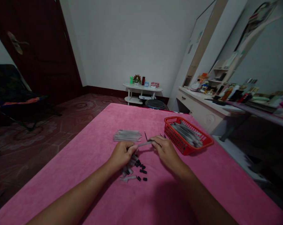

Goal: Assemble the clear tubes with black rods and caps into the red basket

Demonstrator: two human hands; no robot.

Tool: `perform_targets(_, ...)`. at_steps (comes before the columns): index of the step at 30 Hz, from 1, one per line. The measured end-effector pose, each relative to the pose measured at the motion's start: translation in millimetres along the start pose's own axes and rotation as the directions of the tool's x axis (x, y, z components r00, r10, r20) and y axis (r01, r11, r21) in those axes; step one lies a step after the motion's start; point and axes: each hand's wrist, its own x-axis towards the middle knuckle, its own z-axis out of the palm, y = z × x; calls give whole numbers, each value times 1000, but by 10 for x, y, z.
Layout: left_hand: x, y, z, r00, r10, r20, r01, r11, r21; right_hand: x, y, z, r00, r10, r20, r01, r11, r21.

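Observation:
A thin grey pen-like stick [144, 144] is held level between both hands above the pink cloth. My left hand [122, 153] pinches its left end, and the fingers of my right hand [163, 148] close on its right end. Behind my left hand lies a row of similar grey sticks [127, 135]. Small black caps [143, 171] and clear caps [128, 178] are scattered just in front of my left hand, partly hidden by it. A thin dark piece [145, 136] lies behind the held stick.
A red basket [184, 149] full of grey sticks stands right of my right hand on the pink-covered table [89, 143]. Farther back are a white shelf [142, 87] and a round dark stool [155, 104]. A cluttered dresser [202, 101] is at the right.

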Motion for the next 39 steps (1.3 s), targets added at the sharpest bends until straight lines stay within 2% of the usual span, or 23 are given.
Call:
perform_targets(5, 17, -37, 59, 973, -172, 153, 211, 935, -287, 17, -54, -73, 999, -37, 2, 37, 999, -20)
perform_targets(7, 8, -43, 61, 965, -186, 187, 240, 913, -329, 9, -52, -77, 999, -52, -8, 51, 996, -71)
perform_targets(9, -6, -34, 58, 969, -177, 172, 225, 921, -317, -7, -35, -61, 998, -69, -14, 67, 991, -118)
perform_targets(14, -32, 4, 46, 990, -120, 75, 130, 980, -152, -42, -9, 0, 999, -45, -15, 42, 986, -160)
perform_targets(18, -43, 6, 18, 1000, 4, 16, -4, 999, 38, -50, -31, 20, 1000, 4, -8, -5, 992, -127)
perform_targets(23, -68, 15, -50, 982, 189, -12, -174, 927, 333, -39, -58, 20, 993, 112, 26, -110, 992, -56)
perform_targets(25, -59, 11, -63, 976, 218, -8, -201, 912, 357, -27, -49, 17, 984, 172, 54, -171, 985, -28)
perform_targets(27, -30, -1, -59, 982, 191, -11, -184, 959, 215, -16, -19, 14, 959, 269, 92, -274, 960, 51)
perform_targets(29, 14, -19, -52, 993, 105, -46, -109, 989, -99, -10, 29, 14, 908, 391, 147, -415, 889, 195)
perform_targets(31, 61, -40, -62, 998, -30, -57, 1, 893, -450, -9, 82, 14, 853, 489, 185, -522, 774, 359)
perform_targets(33, 103, -60, -98, 991, -137, 1, 102, 731, -675, -11, 123, 10, 816, 545, 193, -563, 672, 481)
perform_targets(36, 144, -88, -180, 981, -183, 70, 165, 579, -798, -12, 149, 0, 794, 578, 188, -569, 600, 562)
perform_targets(39, 167, -115, -236, 971, -230, 58, 176, 535, -827, -11, 147, -3, 795, 579, 182, -562, 590, 580)
